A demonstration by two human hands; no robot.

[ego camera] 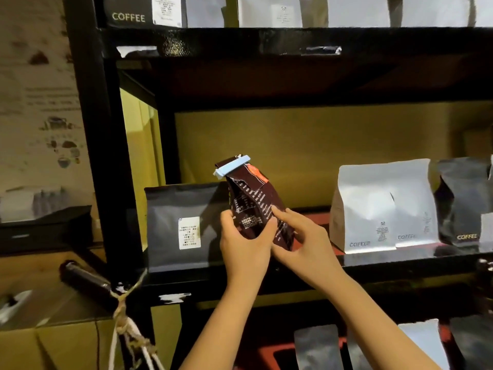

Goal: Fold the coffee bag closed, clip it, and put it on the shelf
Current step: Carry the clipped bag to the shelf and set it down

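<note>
1. The shelf [400,259] was a black metal rack filling most of the view, and its middle tier was where you were working. An open gap lay between the bags already standing there, which reads as the likely spot for yours.
2. The white bag [384,206] stood upright to the right of that gap, with a dark one just beyond it. Both faced front, labels outward, so a newcomer would probably be set the same way.
3. The black bag [181,225] stood to the left of the gap, close behind your left wrist, also label-forward.
4. The coffee bag [253,209] was up in front of the gap, off the shelf surface, leaning with its top toward the left. You held it low on the body, probably so the closed top stayed undisturbed.
5. Your right hand [301,241] steadied the bag's lower right side, fingers pressed flat on its face, index stretched out along the print.
6. Your left hand [242,241] wrapped the lower left edge, fingers curled tight around it, thumb in front. It appeared to carry the weight.
7. The clip [232,166], pale blue, was clamped across the folded top, so folding and clipping looked finished and only placing remained.
</note>
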